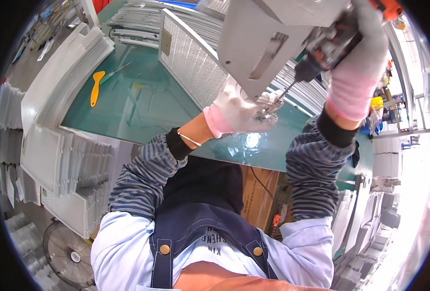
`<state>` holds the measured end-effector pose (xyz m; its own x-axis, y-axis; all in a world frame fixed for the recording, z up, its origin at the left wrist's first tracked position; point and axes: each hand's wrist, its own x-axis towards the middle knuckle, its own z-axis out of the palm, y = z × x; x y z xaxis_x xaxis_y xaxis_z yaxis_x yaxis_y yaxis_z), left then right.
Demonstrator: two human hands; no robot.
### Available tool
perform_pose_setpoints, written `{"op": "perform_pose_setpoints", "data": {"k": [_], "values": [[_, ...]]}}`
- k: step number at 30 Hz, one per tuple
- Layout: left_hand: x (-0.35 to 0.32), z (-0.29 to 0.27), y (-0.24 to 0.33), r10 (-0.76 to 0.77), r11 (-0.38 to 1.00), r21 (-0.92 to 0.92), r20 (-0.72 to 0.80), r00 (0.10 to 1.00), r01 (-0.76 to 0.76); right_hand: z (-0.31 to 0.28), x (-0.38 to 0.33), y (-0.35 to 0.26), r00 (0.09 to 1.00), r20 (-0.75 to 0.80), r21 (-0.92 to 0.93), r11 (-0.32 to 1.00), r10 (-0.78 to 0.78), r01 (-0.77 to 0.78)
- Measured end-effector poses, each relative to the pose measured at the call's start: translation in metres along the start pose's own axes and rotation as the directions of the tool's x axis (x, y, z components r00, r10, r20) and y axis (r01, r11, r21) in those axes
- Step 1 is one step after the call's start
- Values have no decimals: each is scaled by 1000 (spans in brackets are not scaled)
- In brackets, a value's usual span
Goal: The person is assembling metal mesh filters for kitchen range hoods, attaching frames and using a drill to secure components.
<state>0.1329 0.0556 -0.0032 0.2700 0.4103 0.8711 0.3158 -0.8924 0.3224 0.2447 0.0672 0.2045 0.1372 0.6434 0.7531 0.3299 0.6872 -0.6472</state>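
My right hand [362, 58], in a white glove with a pink cuff, grips a power screwdriver [328, 46] with an orange and black body, its bit pointing down-left at the corner of a grey metal panel [273, 34]. My left hand [241, 111], gloved the same way, steadies that lower corner and pinches a small metal part [268, 109] right at the bit's tip. The panel stands tilted above the green glass-topped table [147, 104].
A framed mesh filter [190, 58] leans on the table behind my left hand. An orange scraper [95, 87] and a thin screwdriver [115, 72] lie at the left. Stacks of white panels [64, 160] surround the table. A fan [67, 252] sits on the floor.
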Motion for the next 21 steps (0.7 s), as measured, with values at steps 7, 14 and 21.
{"op": "perform_pose_setpoints", "data": {"k": [7, 14, 21], "values": [[0, -11, 1, 4, 999, -50, 108, 994, 2, -12, 8, 37, 996, 93, 528, 848, 4, -53], [-1, -6, -11, 160, 987, -2, -131, 978, -161, 92, -100, 26, 993, 51, 936, 352, -107, -10], [6, -4, -10, 195, 955, -157, -311, 930, -253, 119, -177, 105, 918, -248, 460, -872, -309, -169]]}}
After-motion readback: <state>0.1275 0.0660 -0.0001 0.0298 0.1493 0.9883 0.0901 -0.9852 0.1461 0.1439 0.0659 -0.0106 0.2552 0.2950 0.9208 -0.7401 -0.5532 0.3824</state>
